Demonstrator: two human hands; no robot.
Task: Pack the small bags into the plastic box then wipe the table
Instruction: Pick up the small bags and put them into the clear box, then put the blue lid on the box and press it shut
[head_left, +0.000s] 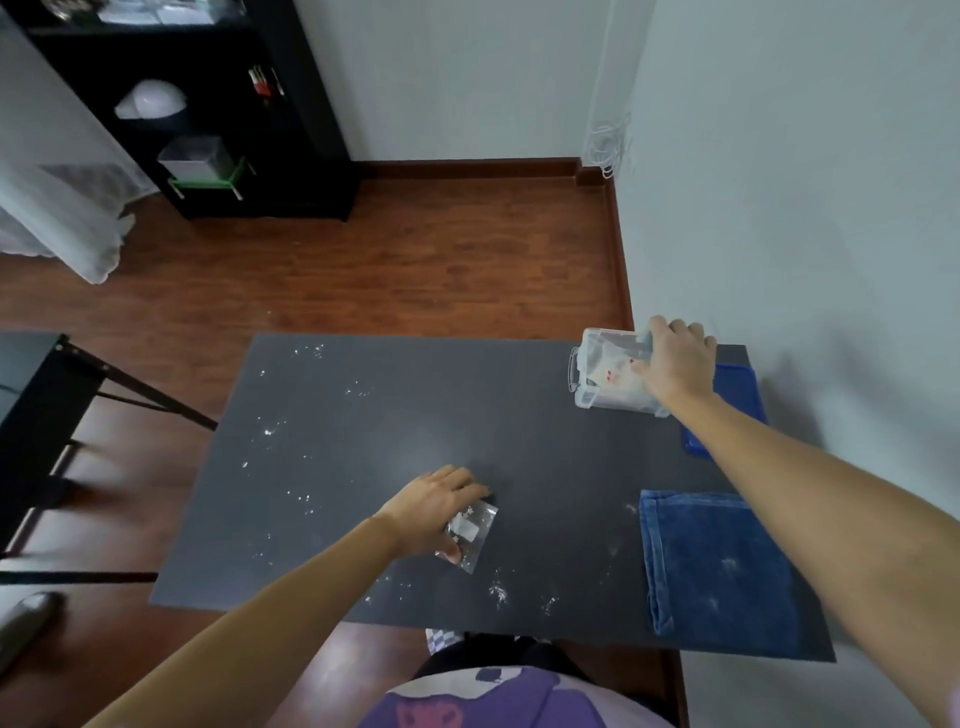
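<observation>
A clear plastic box (597, 374) stands at the far right of the dark table (363, 415), with pale small bags inside it. My right hand (678, 361) rests on the box's right side and grips it. Near the table's middle front, my left hand (434, 504) holds a small clear bag (467, 535) with a white item inside, pinched between thumb and fingers just above the tabletop. White crumbs and specks (270, 431) are scattered over the left half and front of the table.
A folded blue cloth (717, 566) lies at the front right of the table. A blue lid (737, 395) lies flat behind my right forearm. A black shelf unit (208, 104) stands across the wooden floor; a dark table (31, 374) is at left.
</observation>
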